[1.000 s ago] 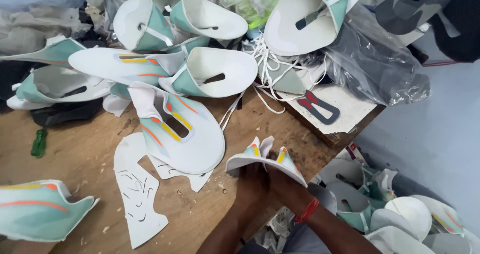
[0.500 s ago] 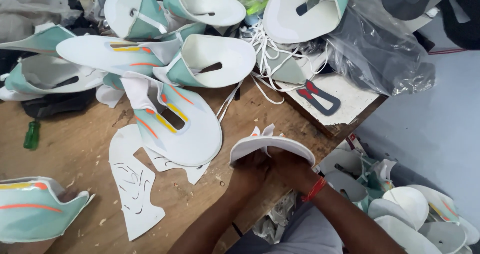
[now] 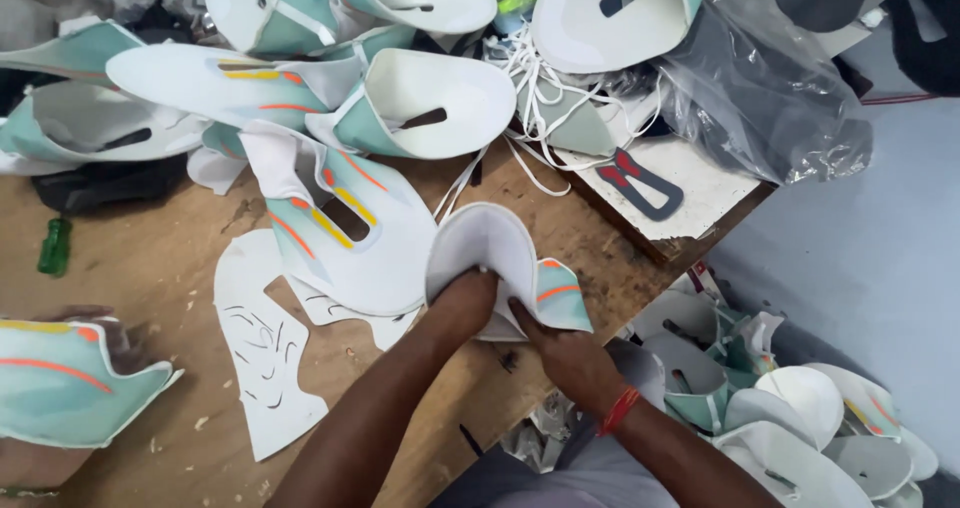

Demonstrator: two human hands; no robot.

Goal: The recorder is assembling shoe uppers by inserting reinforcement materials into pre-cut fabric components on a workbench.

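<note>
Both of my hands hold one curved shoe upper piece (image 3: 495, 253), white inside with a teal outer face and orange stripes. My left hand (image 3: 462, 303) grips its lower middle from underneath. My right hand (image 3: 565, 353), with a red thread on the wrist, pinches the teal flap at its right side. The piece is lifted just above the wooden table (image 3: 150, 268), near the table's right edge. A flat white and teal upper with yellow and orange stripes (image 3: 340, 223) lies directly left of it.
Several formed white and teal uppers (image 3: 420, 98) are heaped along the back of the table. A white paper pattern (image 3: 265, 358) lies flat at the front. A teal piece (image 3: 65, 383) sits at the left edge. More uppers (image 3: 800, 408) pile on the floor at right, beside a plastic bag (image 3: 770, 88).
The piece in my hands has been turned and lifted, so its white inside now faces up. Both hands have shifted along it, and the view has moved closer.
</note>
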